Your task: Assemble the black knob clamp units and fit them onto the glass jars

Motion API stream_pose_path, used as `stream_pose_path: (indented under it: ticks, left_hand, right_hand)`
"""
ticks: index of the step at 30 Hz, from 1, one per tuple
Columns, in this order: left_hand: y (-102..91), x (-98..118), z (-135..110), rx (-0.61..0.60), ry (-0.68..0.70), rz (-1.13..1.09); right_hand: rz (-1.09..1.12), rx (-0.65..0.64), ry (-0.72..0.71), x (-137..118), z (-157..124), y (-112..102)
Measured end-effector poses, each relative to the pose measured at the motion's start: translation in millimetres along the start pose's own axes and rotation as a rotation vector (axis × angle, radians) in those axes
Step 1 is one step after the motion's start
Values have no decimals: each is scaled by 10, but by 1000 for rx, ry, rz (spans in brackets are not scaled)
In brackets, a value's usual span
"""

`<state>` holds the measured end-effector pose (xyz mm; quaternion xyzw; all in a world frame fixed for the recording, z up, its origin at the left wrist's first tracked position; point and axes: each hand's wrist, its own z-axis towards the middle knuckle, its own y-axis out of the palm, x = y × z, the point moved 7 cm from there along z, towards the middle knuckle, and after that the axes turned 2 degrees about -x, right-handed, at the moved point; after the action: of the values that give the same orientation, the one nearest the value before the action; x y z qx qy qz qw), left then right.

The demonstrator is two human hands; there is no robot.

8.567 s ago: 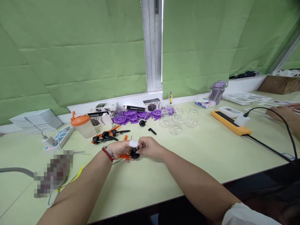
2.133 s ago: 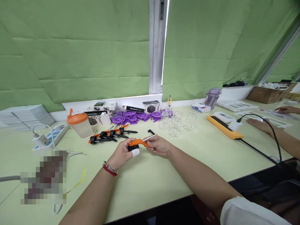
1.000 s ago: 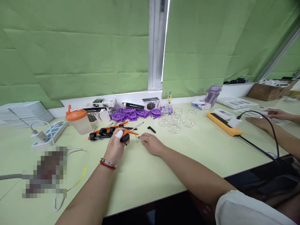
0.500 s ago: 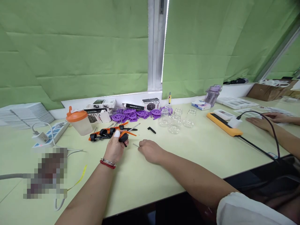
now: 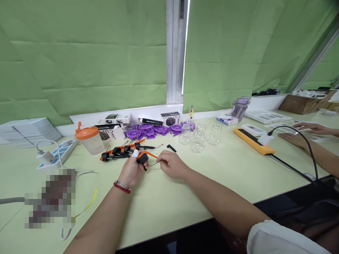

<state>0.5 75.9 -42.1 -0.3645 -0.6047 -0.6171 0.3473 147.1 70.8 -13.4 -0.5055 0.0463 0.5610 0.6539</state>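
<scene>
My left hand [image 5: 131,171] is closed around an orange and black plastic part [image 5: 143,158], with a narrow orange strip reaching toward the right. A white covering sits on the thumb. My right hand [image 5: 173,165] is closed in a pinch on a thin metal rod [image 5: 154,163], whose tip points at the part; whether they touch I cannot tell. Just beyond the left hand lie several similar orange and black parts [image 5: 116,152] with metal rods. A short black plastic piece [image 5: 171,148] rests on the table past my right hand.
Purple wheel-shaped pieces [image 5: 148,130] and cup holder boxes [image 5: 113,133] line the back. Clear glass cups [image 5: 197,144] stand right of centre. An orange-lidded cup [image 5: 90,139] and white power strip [image 5: 59,151] are left. A yellow power strip [image 5: 251,141] and another person's hands [image 5: 296,137] are right.
My right hand has moved up and turned, bringing the rod close to the orange and black part. My left hand has shifted slightly to the right with that part.
</scene>
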Motion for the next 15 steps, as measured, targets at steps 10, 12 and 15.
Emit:
stream_pose_path:
  ticks: [10, 12, 15]
  left_hand:
    - [418, -451, -231, -204, -335, 99]
    - [476, -512, -266, -236, -359, 103]
    - [510, -563, -291, -246, -373, 107]
  right_hand:
    - [797, 506, 225, 333, 48, -404]
    - [816, 512, 253, 340, 49, -363]
    - [781, 468, 324, 340, 42, -255]
